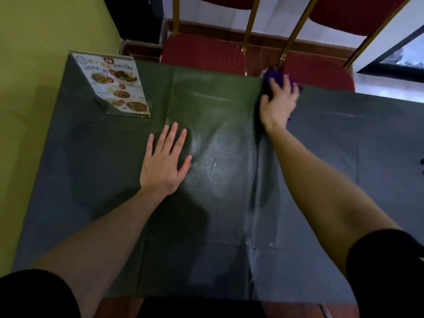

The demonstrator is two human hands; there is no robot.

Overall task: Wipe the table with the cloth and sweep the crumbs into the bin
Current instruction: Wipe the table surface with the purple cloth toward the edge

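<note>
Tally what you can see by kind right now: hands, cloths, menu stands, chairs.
Hands: 2, left hand flat on the table, right hand on the cloth
Purple cloth: 1
Menu stand: 1
Red chairs: 2, one left, one right
Total: 6

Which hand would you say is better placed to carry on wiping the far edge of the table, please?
The right hand: it presses the purple cloth at the far edge. The left hand lies flat, holding nothing.
</note>
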